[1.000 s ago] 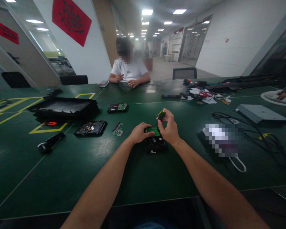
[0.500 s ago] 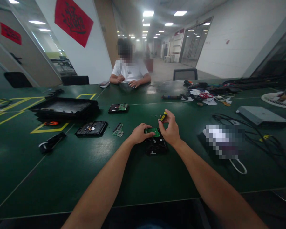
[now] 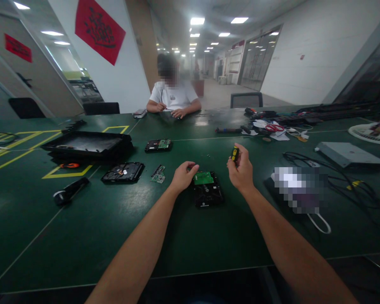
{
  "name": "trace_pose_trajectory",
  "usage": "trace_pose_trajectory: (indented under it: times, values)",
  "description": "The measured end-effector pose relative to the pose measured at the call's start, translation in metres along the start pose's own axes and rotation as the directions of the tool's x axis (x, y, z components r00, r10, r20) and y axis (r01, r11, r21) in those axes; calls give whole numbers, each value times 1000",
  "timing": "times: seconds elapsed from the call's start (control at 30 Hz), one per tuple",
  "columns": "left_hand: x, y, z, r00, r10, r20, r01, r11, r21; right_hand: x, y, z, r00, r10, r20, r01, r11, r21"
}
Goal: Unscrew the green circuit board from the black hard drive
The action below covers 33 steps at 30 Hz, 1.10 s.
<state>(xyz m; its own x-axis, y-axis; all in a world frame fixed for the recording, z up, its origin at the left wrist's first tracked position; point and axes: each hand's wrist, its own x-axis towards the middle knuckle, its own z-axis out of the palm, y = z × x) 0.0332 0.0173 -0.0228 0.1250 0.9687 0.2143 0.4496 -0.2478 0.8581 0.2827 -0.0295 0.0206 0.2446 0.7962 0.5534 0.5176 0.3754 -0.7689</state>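
Observation:
A hard drive [image 3: 208,195] with a green circuit board [image 3: 204,178] on its upper part lies on the table in front of me. At the drive's upper left edge is my left hand [image 3: 183,176], its fingers loosely bent and the thumb apart from the board; whether a fingertip touches the drive's side I cannot tell. To the right of the drive, my right hand [image 3: 241,169] is raised and closed around a black and yellow screwdriver [image 3: 234,154]. The screwdriver's tip is hidden or too small to see.
Left of the drive lie a loose circuit board [image 3: 158,174], an opened hard drive [image 3: 123,172], another drive [image 3: 158,145] and a black tray [image 3: 88,145]. On the right are a pixelated item [image 3: 296,190], black cables [image 3: 345,179] and a grey metal box [image 3: 351,154]. Another person [image 3: 173,97] sits opposite.
My right hand has moved right, away from the drive, with the screwdriver in it. My left hand's thumb has lifted off the green board, and the hand has shifted slightly left.

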Motion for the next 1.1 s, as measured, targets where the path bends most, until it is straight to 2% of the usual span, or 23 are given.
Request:
trace_pose_trajectory:
  times: [0.03,0.07,0.1,0.13,0.2,0.3,0.37,0.43,0.5,0.57,0.6,0.67,0.77,0.9,0.93,0.97,1.03,1.1]
  values:
    - [0,-1,0,998,-44,-52,42,998,-40,2,5,-3,987,152,49,-153,988,25]
    - [-1,-1,-1,993,-77,-94,70,995,-67,3,10,-6,936,330,124,-339,939,61]
    - [-2,-1,-1,988,-95,-121,86,993,-78,4,15,-7,840,502,209,-529,842,103]
    - [-3,-1,-2,982,-116,-147,103,990,-93,4,21,-8,788,560,255,-601,791,117]
    - [-8,-1,-4,971,-154,-181,133,984,-121,5,30,-7,730,612,304,-669,730,139]
    - [-19,1,-10,968,-182,-170,158,976,-148,6,37,-8,676,655,337,-731,654,196]
    - [-27,1,-16,975,-183,-123,165,976,-145,9,36,-11,649,666,367,-757,614,224]
    - [-35,1,-23,990,-141,-30,138,988,-70,12,34,-15,626,663,410,-776,584,240]
    - [-40,1,-28,992,-100,78,102,995,-18,14,31,-18,575,643,506,-810,535,241]
    - [-45,0,-30,993,-91,79,94,995,-30,15,30,-20,532,627,569,-833,509,218]
    - [-46,0,-31,994,-85,62,88,995,-39,16,30,-20,529,624,576,-833,513,208]
    - [-50,1,-31,997,-65,39,67,996,-58,18,32,-18,550,617,563,-809,560,177]
    - [-54,4,-33,997,-15,70,16,1000,-13,27,38,-9,612,585,532,-729,678,94]
    - [-56,8,-36,993,20,116,-25,999,37,58,48,10,684,554,475,-584,806,-100]
    - [-56,9,-37,992,26,127,-32,999,43,68,51,17,702,547,456,-523,831,-191]
    - [-56,9,-38,991,32,133,-38,998,46,78,53,24,741,509,438,-416,860,-296]
    - [-54,10,-39,988,29,150,-38,998,51,97,57,41,811,377,447,-120,856,-503]
    - [-53,10,-41,987,22,160,-30,998,49,111,61,59,826,333,455,-52,848,-527]
